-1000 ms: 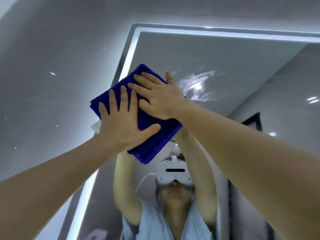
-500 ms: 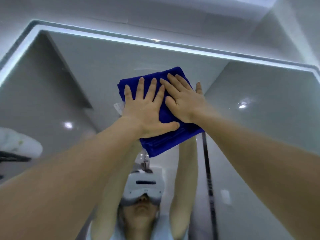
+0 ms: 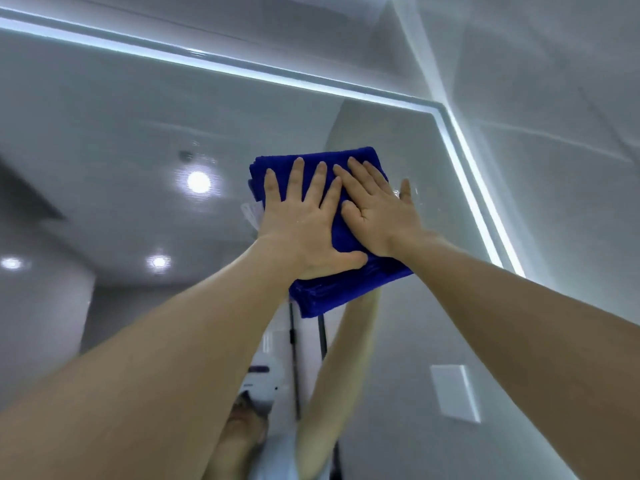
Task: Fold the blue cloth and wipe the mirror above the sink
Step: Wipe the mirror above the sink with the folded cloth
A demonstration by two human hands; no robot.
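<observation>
Both hands are flat and spread, pressing rather than gripping, with nothing curled round the fabric. The blue cloth [image 3: 325, 299] is folded to a thick pad and pinned against the mirror [image 3: 121, 140] high up, toward its upper right. The left hand [image 3: 301, 230] points to 12, its thumb out to 3 and tucked under the heel of the right hand [image 3: 381, 220]. The right hand angles to 11, so the two touch side by side on the pad. The right little finger [image 3: 405, 190] hangs off the cloth onto bare glass. The pad's long axis runs roughly 11 to 5, with a white label tag [image 3: 252, 213] poking out at its 9 edge. Key relation: the lit edge strip [image 3: 481, 188] sits near at 3, the mirror corner [image 3: 438, 110] at about 1, and the right hand is the nearer to both. Little travel is left at 3, I'd say; the open glass lies at 9 and 6, so the stroke likely has to turn back that way, pad broadside on. The risk is the pad skewing if one palm leads. The sink is out of view.
</observation>
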